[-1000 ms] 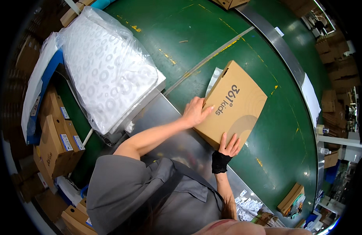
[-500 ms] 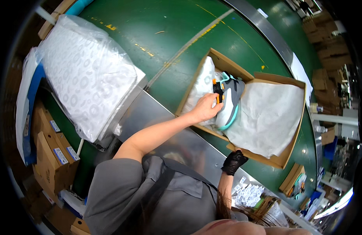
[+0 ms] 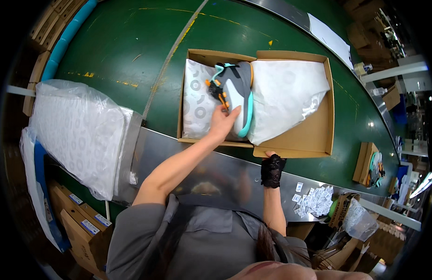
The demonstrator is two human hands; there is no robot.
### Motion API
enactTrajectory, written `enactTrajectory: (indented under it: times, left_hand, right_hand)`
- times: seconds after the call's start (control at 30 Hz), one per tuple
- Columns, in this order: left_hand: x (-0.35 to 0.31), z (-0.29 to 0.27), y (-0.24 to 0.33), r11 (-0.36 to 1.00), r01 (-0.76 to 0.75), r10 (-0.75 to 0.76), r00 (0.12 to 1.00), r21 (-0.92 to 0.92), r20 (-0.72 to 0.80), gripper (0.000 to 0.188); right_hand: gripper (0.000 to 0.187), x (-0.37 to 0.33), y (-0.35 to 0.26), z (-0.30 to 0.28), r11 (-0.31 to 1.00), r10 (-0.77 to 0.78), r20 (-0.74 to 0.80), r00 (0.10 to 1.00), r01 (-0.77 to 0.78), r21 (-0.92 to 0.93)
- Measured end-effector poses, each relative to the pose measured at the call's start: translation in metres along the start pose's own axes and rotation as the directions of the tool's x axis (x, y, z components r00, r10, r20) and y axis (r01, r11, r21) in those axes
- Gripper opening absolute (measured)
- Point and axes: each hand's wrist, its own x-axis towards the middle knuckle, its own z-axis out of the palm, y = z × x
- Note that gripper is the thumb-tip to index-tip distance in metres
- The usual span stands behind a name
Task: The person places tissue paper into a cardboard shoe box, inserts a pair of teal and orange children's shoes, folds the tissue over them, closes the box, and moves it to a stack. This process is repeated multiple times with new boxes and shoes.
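A grey, white and turquoise sneaker [image 3: 245, 95] with orange details and dark laces lies on its side in an open cardboard shoebox [image 3: 332, 126]. My left hand [image 3: 223, 122] grips it by the lace area, thumb against the pale side panel. Under and left of the shoe is white patterned wrapping paper [image 3: 195, 102]. More white paper [image 3: 288, 95] spreads over the lid side, leaving its near right corner bare. My right hand [image 3: 273, 169], in a black lace fingerless glove, pinches the near edge of the lid; some of its fingers are hidden underneath.
The box rests on a green conveyor surface [image 3: 132, 58] with a metal edge [image 3: 164, 161] close to me. At left lies a plastic-wrapped paper stack [image 3: 80, 135]. Small white packets [image 3: 314, 200] are heaped at right. Another sneaker [image 3: 376, 168] sits farther right in a box.
The view has turned, so the box appears squarer to me. The paper on the lid has drawn back from the near right corner. Both hands keep their holds on the sneaker and the box.
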Motion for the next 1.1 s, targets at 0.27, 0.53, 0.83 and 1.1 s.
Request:
enactTrajectory:
  times: [0.27, 0.53, 0.83, 1.1]
  left_hand:
    - [0.030, 0.002, -0.012, 0.931, -0.108, 0.067, 0.990, 0.349, 0.128, 0.054]
    - [0.018, -0.056, 0.030, 0.995, 0.053, -0.023, 0.938, -0.079, 0.346, 0.035]
    - [0.003, -0.114, 0.022, 0.641, -0.289, 0.492, 0.866, 0.711, -0.091, 0.048]
    - [0.006, -0.127, 0.034, 0.765, -0.292, 0.363, 0.932, 0.574, -0.009, 0.043]
  right_hand:
    - [0.029, -0.007, 0.013, -0.001, 0.945, -0.131, 0.121, 0.984, 0.160, -0.285]
    - [0.040, -0.016, -0.009, 0.056, 0.541, -0.561, 0.419, 0.714, 0.699, -0.468]
    - [0.055, -0.016, 0.010, 0.081, -0.181, -0.380, 0.824, 0.420, 0.840, -0.512]
    - [0.058, -0.023, 0.004, 0.086, -0.268, -0.347, 0.855, 0.385, 0.833, -0.484]
